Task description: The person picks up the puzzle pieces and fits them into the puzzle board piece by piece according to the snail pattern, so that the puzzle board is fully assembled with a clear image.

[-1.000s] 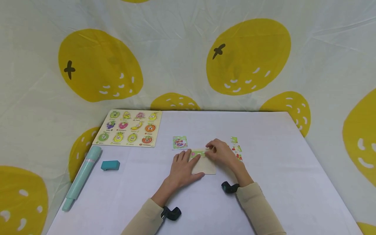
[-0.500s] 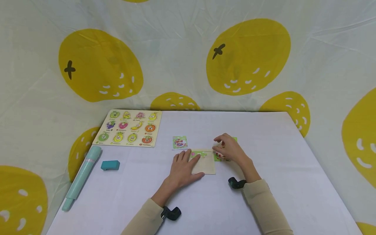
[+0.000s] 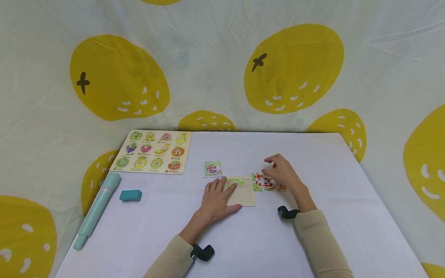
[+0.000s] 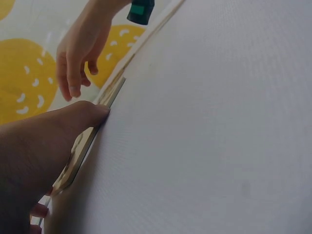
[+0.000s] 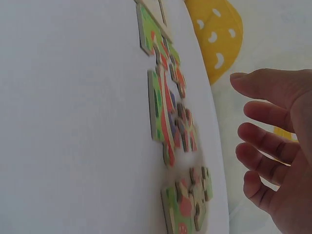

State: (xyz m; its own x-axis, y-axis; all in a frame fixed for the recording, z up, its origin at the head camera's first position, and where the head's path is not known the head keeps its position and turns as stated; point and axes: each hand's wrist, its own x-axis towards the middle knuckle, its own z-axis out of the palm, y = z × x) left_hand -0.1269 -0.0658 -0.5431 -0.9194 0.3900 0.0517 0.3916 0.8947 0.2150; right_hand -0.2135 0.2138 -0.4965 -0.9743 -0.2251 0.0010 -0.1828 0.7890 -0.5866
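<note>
My left hand [image 3: 215, 200] lies with fingers spread on a small wooden puzzle tray [image 3: 246, 197]. Its index finger touches joined green puzzle pieces [image 3: 240, 182] along the tray's top edge. In the left wrist view, the thumb of the left hand [image 4: 48, 141] presses the near edge of the tray [image 4: 83, 152]. My right hand [image 3: 285, 174] hovers over loose puzzle pieces [image 3: 257, 186] right of the tray, partly hiding them. The right wrist view shows the right hand [image 5: 302, 185] with loosely bent fingers, holding nothing, beside the red and green puzzle pieces [image 5: 160, 107].
Behind the tray lies a square picture card [image 3: 213, 168] showing cut fruit. A wooden fruit board [image 3: 160, 156] is at the table's back left. Nearer me are a teal block [image 3: 130, 195] and a long mint-green tube [image 3: 97, 210] along the left edge.
My right hand has withdrawn from the green pieces in the tray and moved right over the loose pieces, uncovering those nearest the tray. The left hand has stayed in place.
</note>
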